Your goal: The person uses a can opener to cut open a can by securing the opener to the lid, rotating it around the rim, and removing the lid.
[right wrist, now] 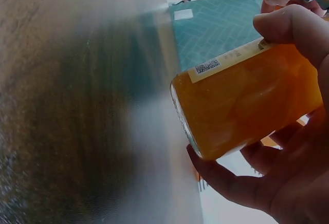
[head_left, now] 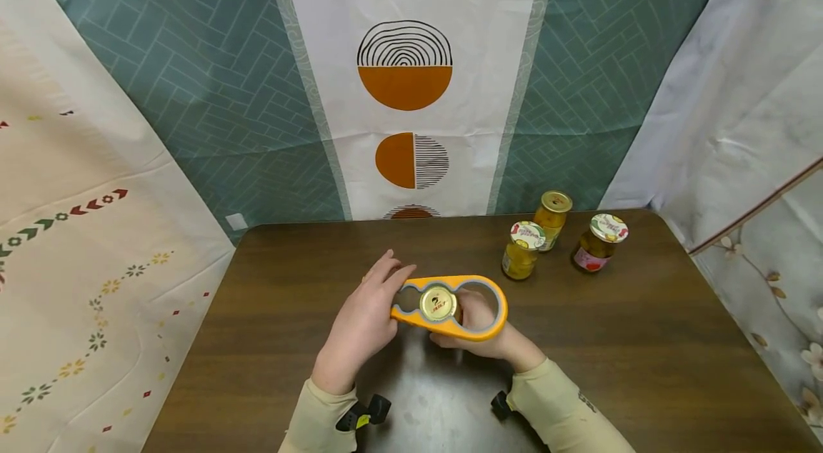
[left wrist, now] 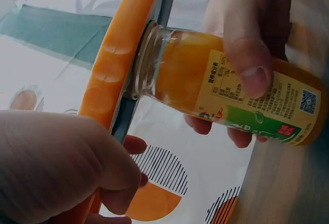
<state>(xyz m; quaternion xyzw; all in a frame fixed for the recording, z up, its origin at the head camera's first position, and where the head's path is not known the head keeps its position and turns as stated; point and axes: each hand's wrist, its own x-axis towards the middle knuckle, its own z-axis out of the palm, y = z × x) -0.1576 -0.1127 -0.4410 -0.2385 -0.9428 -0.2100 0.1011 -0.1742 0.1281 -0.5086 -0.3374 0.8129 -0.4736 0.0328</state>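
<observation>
An orange jar opener (head_left: 444, 329) with grey-lined round gaps is set around the gold lid (head_left: 439, 304) of a glass jar. In the left wrist view the jar (left wrist: 187, 75) shows orange contents and a printed label, and it lies tilted on its side in the air. My left hand (head_left: 363, 321) grips the opener's left end, thumb and fingers around its two arms. Wrapped around the jar's body is my right hand (head_left: 500, 346), its thumb (left wrist: 252, 75) on the label. The jar's base (right wrist: 180, 116) points toward the table in the right wrist view.
At the table's back right stand a yellow jar with a white patterned lid (head_left: 519, 260), a gold-lidded jar (head_left: 551, 221) and a darker jar with a pink label (head_left: 594, 249). The brown table (head_left: 289, 281) ends at a hanging patterned cloth (head_left: 411, 153).
</observation>
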